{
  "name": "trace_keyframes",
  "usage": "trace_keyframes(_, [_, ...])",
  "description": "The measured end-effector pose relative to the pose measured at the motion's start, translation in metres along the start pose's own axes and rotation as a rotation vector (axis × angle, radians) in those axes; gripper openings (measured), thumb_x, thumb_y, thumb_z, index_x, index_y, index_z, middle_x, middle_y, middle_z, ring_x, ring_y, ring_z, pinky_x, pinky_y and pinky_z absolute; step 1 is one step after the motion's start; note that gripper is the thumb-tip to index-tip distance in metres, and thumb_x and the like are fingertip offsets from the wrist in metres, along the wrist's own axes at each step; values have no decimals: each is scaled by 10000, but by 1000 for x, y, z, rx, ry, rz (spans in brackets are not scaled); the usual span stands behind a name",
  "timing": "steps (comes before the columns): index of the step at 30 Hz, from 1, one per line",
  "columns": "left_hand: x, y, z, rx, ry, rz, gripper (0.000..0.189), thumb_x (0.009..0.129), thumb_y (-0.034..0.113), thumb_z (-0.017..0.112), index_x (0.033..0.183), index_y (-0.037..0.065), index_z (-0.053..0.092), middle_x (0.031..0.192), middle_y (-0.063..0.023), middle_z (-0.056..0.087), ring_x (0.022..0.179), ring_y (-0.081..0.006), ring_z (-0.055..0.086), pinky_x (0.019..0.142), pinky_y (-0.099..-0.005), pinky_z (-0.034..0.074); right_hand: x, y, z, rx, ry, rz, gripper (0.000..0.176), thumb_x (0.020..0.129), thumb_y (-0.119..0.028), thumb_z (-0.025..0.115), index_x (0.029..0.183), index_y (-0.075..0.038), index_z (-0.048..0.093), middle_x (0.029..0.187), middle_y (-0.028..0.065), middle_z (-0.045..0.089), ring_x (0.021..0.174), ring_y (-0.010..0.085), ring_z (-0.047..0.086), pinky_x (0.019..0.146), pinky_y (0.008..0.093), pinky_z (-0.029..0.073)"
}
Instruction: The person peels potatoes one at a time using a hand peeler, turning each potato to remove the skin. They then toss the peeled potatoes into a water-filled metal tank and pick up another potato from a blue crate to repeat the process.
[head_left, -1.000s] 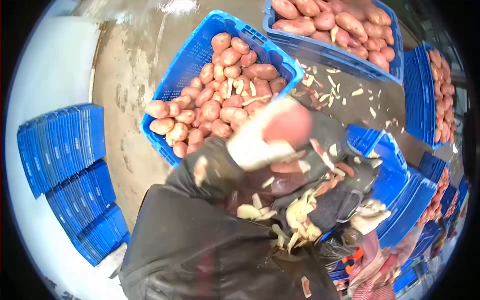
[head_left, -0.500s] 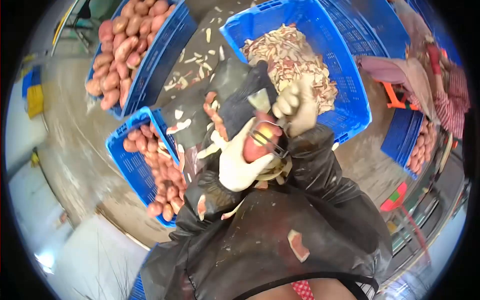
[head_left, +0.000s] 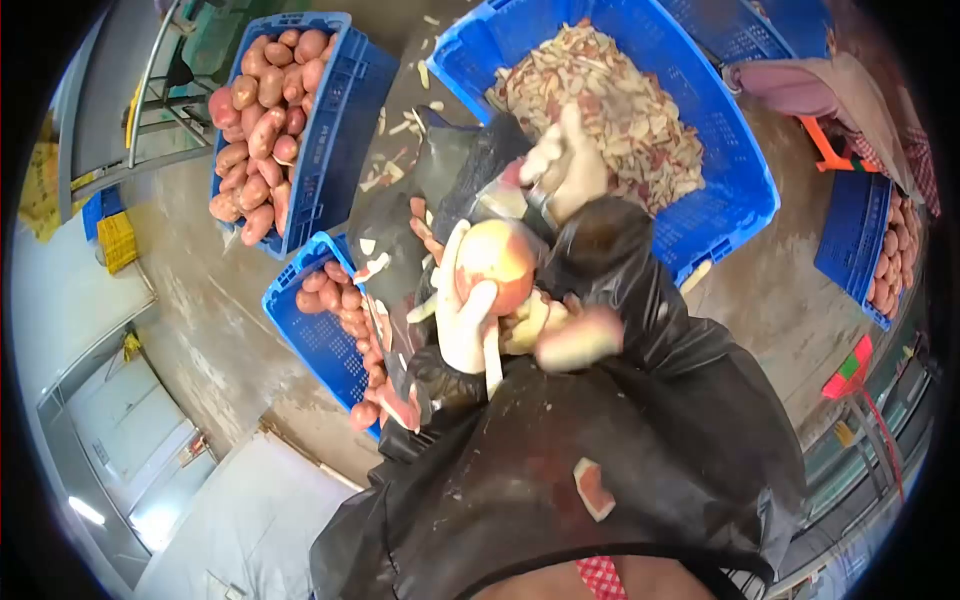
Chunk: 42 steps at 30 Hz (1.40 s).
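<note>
My left hand [head_left: 465,310], in a pale glove, wraps round a reddish potato [head_left: 497,262] whose upper side is partly peeled to yellow flesh. Just beyond it, my right hand [head_left: 572,168], also gloved, is closed in a fist and smeared by motion. The peeler it held a moment earlier is hard to make out now. A blurred strip of peel [head_left: 580,340] hangs below the potato, over my dark apron [head_left: 600,430]. More peel scraps lie on my lap and sleeves.
A blue crate [head_left: 735,170] of peelings stands ahead. To the left are a crate [head_left: 345,110] heaped with potatoes and a lower crate [head_left: 300,335] of smaller potatoes. Another potato crate [head_left: 845,260] is at right, near an orange stool [head_left: 832,148]. Peel scraps litter the wet floor.
The peeler has come off the potato as my right hand moved up and away. The potato has turned, showing more yellow flesh, and a blurred peel appears below it.
</note>
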<state>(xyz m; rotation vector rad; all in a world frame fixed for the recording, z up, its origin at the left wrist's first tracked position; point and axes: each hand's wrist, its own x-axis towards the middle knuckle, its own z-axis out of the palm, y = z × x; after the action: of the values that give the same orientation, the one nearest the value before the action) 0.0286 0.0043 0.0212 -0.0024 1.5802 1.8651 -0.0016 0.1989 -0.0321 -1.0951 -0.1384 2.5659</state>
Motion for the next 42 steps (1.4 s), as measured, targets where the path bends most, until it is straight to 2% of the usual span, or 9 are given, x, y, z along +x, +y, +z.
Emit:
trace_keyframes(10, [-5, -12, -5, -1132, 36, -278, 568, 941, 439, 433, 1408, 167, 259, 1351, -108, 391, 1235, -274, 407, 1015, -397, 369, -13, -3, -1, 94, -385, -57, 400, 907, -487, 486, 700, -144, 470, 551, -22, 445, 475, 162, 449, 471, 331, 396])
trace_keyframes(15, [3, -12, -19, 442, -9, 212, 919, 686, 308, 766, 1374, -15, 249, 1304, -149, 411, 1210, -241, 404, 1007, -371, 345, -30, 25, 12, -61, -384, 92, 417, 934, -460, 441, 715, -106, 475, 558, 7, 457, 475, 203, 501, 466, 365, 429])
trace_keyframes(21, [13, 12, -15, 529, -73, 131, 927, 588, 152, 814, 1371, 27, 335, 1274, -148, 447, 1174, -258, 436, 1016, -368, 327, 90, 9, -62, 250, -540, -89, 356, 937, -394, 476, 792, -73, 528, 569, 18, 483, 511, 146, 509, 540, 345, 474])
trace_keyframes(24, [23, 14, -17, 431, -202, 229, 892, 604, 121, 790, 1369, 27, 339, 1274, -132, 471, 1169, -233, 454, 1016, -353, 331, 58, 31, -57, 719, -893, 679, 358, 887, -433, 554, 736, -113, 500, 578, -7, 482, 524, 155, 466, 498, 301, 406])
trace_keyframes(27, [23, 37, -15, 301, -199, 14, 765, 699, 41, 704, 1371, 27, 337, 1274, -100, 473, 1169, -183, 454, 993, -302, 346, 36, -3, -11, -105, -251, -124, 380, 946, -413, 449, 744, -96, 508, 575, -11, 506, 490, 193, 504, 478, 335, 422])
trace_keyframes(29, [31, 42, -17, 266, -273, 40, 734, 721, 32, 675, 1372, 27, 336, 1266, -96, 478, 1169, -172, 450, 990, -294, 346, -4, 5, 4, 288, -635, 180, 421, 943, -415, 452, 687, -81, 462, 536, 15, 473, 470, 174, 496, 431, 323, 412])
trace_keyframes(33, [33, 28, -29, 305, -224, 15, 720, 724, 28, 647, 1370, 12, 329, 1272, -102, 487, 1163, -179, 472, 1001, -304, 348, 14, 5, 12, -211, -135, -205, 405, 935, -403, 469, 665, -103, 427, 519, 13, 438, 445, 150, 467, 413, 301, 406])
trace_keyframes(36, [24, 26, -24, -49, -223, -85, 776, 676, 16, 691, 1365, 8, 334, 1264, -104, 493, 1153, -189, 486, 986, -308, 373, -16, 14, 5, 401, -486, 266, 347, 932, -377, 489, 708, -114, 455, 552, 20, 461, 455, 145, 485, 432, 284, 424])
trace_keyframes(42, [25, 30, -24, 40, -185, -135, 862, 593, -18, 741, 1357, 33, 344, 1231, -83, 498, 1125, -174, 497, 939, -305, 432, 59, 13, -27, -28, -829, -222, 341, 954, -267, 454, 712, -38, 524, 620, 84, 535, 488, 176, 539, 494, 290, 466])
